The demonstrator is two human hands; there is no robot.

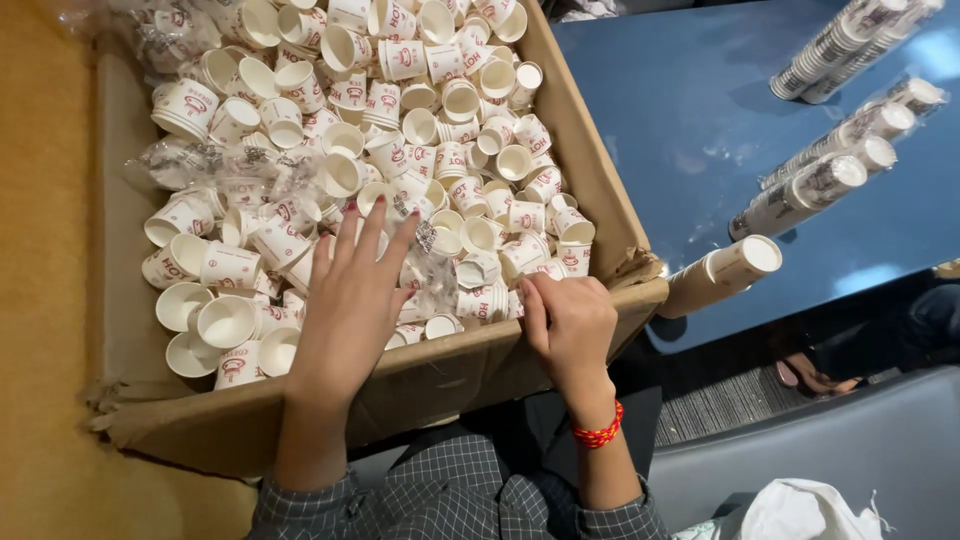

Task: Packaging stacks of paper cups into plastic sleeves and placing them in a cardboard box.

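Blue table (700, 130), grey carpeted floor (730, 405), tan surface (40, 300).

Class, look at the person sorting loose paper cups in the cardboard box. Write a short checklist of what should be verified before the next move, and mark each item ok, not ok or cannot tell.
1. Left hand free to pick: ok, it lies flat, fingers spread, on the loose paper cups.
2. Right hand has a cup gripped: cannot tell, its fingers curl among cups at the box's near edge.
3. Cardboard box wall sound: not ok, the near right corner is torn and crumpled.
4. Plastic wrap out of the way: not ok, it lies among the cups.
5. Room on the blue table for stacks: ok, bare surface beside the stacked cups.
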